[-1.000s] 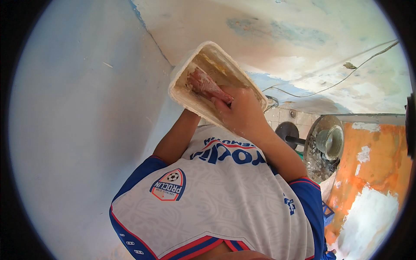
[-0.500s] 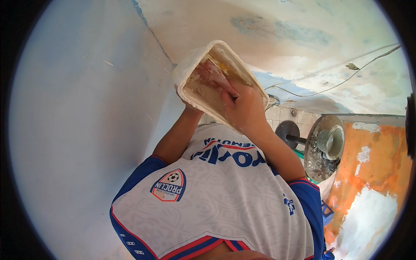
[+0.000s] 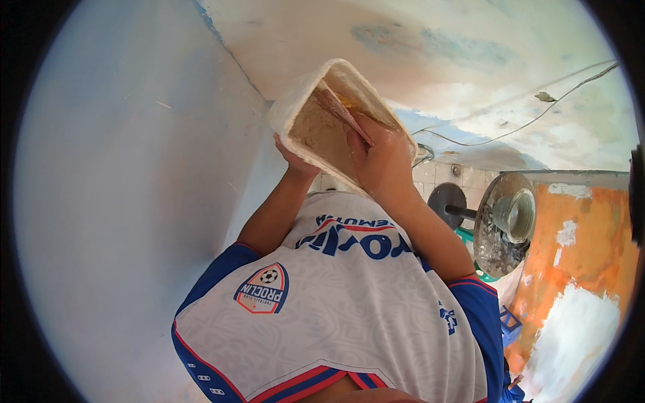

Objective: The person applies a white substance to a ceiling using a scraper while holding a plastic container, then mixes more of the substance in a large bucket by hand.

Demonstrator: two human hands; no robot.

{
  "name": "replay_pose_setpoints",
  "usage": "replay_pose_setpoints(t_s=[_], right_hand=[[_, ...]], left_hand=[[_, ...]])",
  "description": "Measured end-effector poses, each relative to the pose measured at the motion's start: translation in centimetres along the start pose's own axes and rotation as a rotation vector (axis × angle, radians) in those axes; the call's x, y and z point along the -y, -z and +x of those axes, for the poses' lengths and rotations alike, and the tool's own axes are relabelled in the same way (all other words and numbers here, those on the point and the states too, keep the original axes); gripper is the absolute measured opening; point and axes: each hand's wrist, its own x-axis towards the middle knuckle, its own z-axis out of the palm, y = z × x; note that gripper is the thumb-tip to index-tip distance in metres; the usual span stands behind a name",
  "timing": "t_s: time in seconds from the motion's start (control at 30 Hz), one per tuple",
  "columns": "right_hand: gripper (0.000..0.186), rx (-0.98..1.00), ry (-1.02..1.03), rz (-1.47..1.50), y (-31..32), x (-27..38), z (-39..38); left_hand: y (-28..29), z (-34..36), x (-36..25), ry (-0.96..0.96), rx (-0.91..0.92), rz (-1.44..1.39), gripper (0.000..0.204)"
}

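In front of my chest is a whitish rectangular tub (image 3: 287,111), tilted so that its inside shows. Pale paste (image 3: 314,129) coats its walls and bottom. My left hand (image 3: 295,159) grips the tub from the left and below, its fingers partly hidden behind the wall. Reaching in over the right side, my right hand (image 3: 386,158) is closed on a reddish flat spreader (image 3: 345,115). Its thin blade stands nearly edge-on inside the tub, against the far inner wall. Some of the right fingers are hidden from view.
To the right, a round smeared stand top (image 3: 488,235) carries a translucent bucket (image 3: 521,216). A loose cable (image 3: 514,138) runs across the patchy wall at the upper right. A bluish wall (image 3: 134,201) rises close on my left. An orange surface with white patches (image 3: 537,295) lies beyond the stand.
My right hand has turned the spreader from showing its broad face to nearly edge-on. More paste now shows in the tub. The left hand keeps its grip with hardly any movement.
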Motion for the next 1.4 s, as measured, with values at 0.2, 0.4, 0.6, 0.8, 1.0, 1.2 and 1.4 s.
replay_pose_setpoints(t_s=[0.2, 0.4, 0.6, 0.8, 1.0, 1.2, 1.4], right_hand=[[0.022, 0.380, -0.306, 0.287, 2.2, 0.7, -0.3], [0.022, 0.229, -0.251, 0.088, 1.0, 0.5, 0.1], [0.023, 0.187, -0.237, 0.061, 0.7, 0.0, -0.6], [0.023, 0.301, -0.205, 0.116, 1.2, 0.1, -0.4], [0.023, 0.162, -0.114, 0.019, 1.3, -0.8, -0.1], [0.024, 0.432, -0.194, 0.115, 4.8, -0.8, 0.2], [0.018, 0.337, -0.117, -0.084, 4.8, -2.1, -0.1]], left_hand=[[0.2, 0.4, 1.1, 0.040, 0.034, 0.012, 0.088], [0.0, 0.1, 0.9, 0.034, 0.014, 0.014, 0.088], [0.1, 0.5, 1.0, 0.046, 0.039, 0.012, 0.088], [-0.2, 0.3, 1.8, 0.055, 0.041, 0.009, 0.088], [-0.5, 0.3, 2.2, 0.026, 0.022, 0.006, 0.088], [-1.0, 0.9, 4.2, 0.025, 0.060, 0.006, 0.088], [-3.7, 0.7, 5.4, -0.021, 0.026, -0.021, 0.088]])
